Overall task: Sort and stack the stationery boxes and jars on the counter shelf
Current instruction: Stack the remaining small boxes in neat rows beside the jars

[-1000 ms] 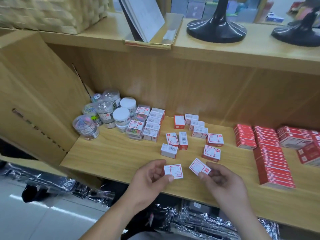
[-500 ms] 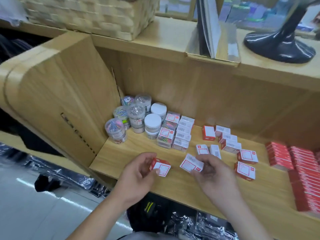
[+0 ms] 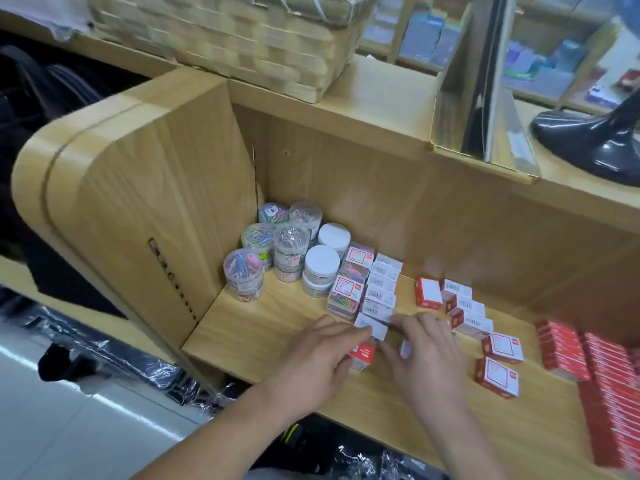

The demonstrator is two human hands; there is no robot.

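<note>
Several clear jars of clips [image 3: 243, 278] and white-lidded jars [image 3: 322, 260] stand in the shelf's left back corner. Beside them runs a row of small white barcode boxes [image 3: 380, 292]. My left hand [image 3: 320, 362] grips a small red and white box [image 3: 362, 355] low on the wooden shelf [image 3: 256, 327]. My right hand [image 3: 420, 355] pinches another white box [image 3: 371, 325] at the near end of that row, just above the red one. Loose red boxes [image 3: 502, 348] lie to the right.
Stacks of flat red boxes [image 3: 609, 386] fill the shelf's right end. A woven basket [image 3: 242, 39] and a black stand base [image 3: 588, 140] sit on the counter top above. The shelf's side panel [image 3: 138, 216] closes off the left.
Both hands moved left and away from me with their boxes, up to the near end of the barcode box row. The camera swung left and closer.
</note>
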